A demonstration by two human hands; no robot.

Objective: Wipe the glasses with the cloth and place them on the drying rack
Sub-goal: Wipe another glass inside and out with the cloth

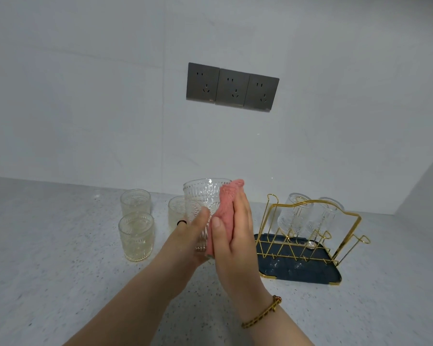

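My left hand (pixel 188 236) grips an embossed clear glass (pixel 202 198), held upright above the counter. My right hand (pixel 235 236) presses a pink cloth (pixel 225 203) flat against the glass's right side. Three more embossed glasses stand on the counter to the left: one at the back (pixel 135 201), one in front of it (pixel 136 236), and one (pixel 176 211) partly hidden behind the held glass. To the right stands a gold wire drying rack (pixel 345 228) on a dark blue tray (pixel 310 273), with two glasses upside down on its pegs (pixel 294 213) (pixel 327 216).
The speckled light counter (pixel 60 258) runs to a white wall with three grey power sockets (pixel 232 87). A side wall closes the right end behind the rack. The rack's front pegs carry nothing.
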